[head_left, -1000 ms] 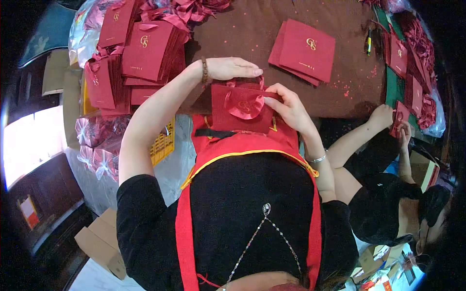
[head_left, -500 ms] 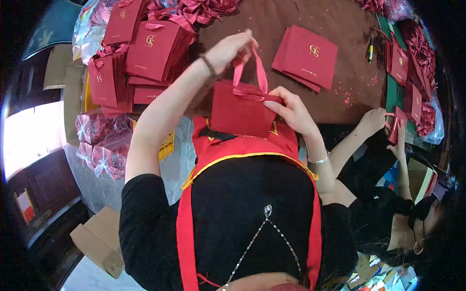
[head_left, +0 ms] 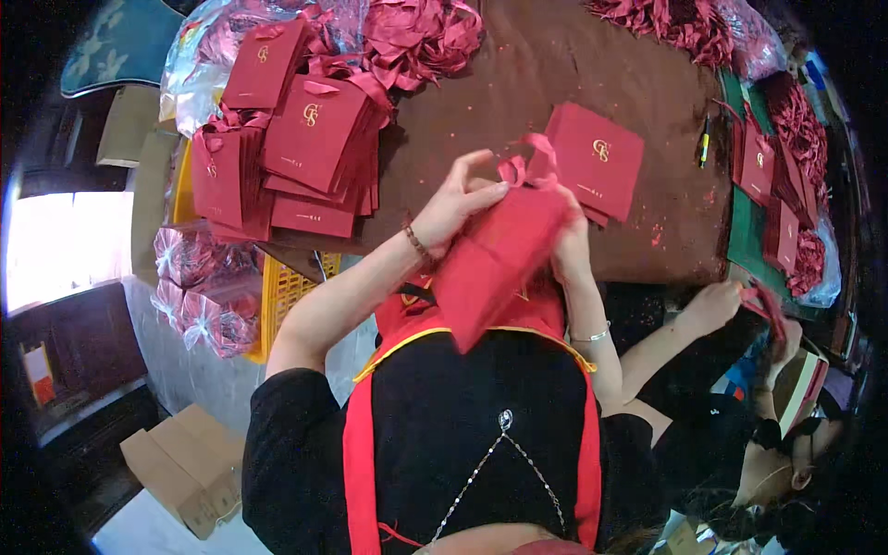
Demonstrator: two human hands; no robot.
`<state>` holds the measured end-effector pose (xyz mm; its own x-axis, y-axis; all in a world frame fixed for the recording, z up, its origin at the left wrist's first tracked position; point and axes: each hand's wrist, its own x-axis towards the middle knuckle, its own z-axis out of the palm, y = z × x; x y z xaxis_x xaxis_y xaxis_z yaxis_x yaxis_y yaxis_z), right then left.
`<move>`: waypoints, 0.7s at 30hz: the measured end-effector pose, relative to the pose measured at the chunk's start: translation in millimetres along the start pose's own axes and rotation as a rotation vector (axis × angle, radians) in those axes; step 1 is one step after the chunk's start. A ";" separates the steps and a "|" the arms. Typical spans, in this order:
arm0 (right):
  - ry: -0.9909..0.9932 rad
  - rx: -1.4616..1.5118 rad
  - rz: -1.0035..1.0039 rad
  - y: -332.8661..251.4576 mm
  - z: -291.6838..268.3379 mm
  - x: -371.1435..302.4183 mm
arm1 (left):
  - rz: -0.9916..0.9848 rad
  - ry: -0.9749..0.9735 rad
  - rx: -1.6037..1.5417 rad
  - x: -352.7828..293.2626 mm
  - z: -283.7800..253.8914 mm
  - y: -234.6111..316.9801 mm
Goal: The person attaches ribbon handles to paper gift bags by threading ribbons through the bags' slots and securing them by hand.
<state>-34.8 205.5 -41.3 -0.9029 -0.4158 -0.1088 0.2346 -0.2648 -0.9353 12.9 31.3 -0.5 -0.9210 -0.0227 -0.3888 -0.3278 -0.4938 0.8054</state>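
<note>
A small red paper gift bag (head_left: 504, 254) is tilted in front of my apron, blurred by motion, its lower corner pointing down toward me. My left hand (head_left: 460, 205) grips its upper left edge, thumb near the top and index finger bent above. At the bag's right edge my right hand (head_left: 572, 245) is closed round it, with some fingers hidden behind. A pink-red ribbon handle (head_left: 532, 166) stands up in loops from the bag's top. Just beyond my right hand lie a few flat red bags (head_left: 601, 162) with a gold emblem.
Stacks of red bags (head_left: 310, 139) and a heap of red ribbons (head_left: 421, 42) cover the left of the brown table (head_left: 481, 111). Beside the table's left edge is a yellow crate (head_left: 289, 296). A co-worker's hands (head_left: 717, 305) hold a red item at right. A yellow marker (head_left: 705, 148) lies farther back.
My left hand has come down from the raised ribbon handle to the bag's left edge. The bag has turned from level to slanted, and my right hand has shifted along its right side.
</note>
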 end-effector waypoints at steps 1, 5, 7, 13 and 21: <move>0.209 0.142 0.207 -13.2 2.3 -3.7 | 0.126 0.052 0.237 10.2 -17.6 -9.0; 0.117 0.018 -0.042 -13.3 -19.1 -11.1 | 0.428 0.302 1.018 26.1 -49.3 -15.9; 0.128 -0.567 -0.163 -11.5 -16.2 -13.7 | 0.474 0.219 1.584 25.2 -34.8 9.7; 0.052 -0.846 -0.242 -25.1 6.1 -19.0 | 0.538 0.556 2.352 125.4 -76.6 50.2; -0.252 -0.977 -0.591 -12.4 17.0 1.5 | 0.647 0.399 2.333 129.8 -83.6 65.2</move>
<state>-32.9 193.4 -24.1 -0.6562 -0.6416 0.3972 -0.6738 0.2613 -0.6912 -110.5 -76.5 -35.8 -0.9808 0.0597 0.1857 -0.0034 0.9467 -0.3221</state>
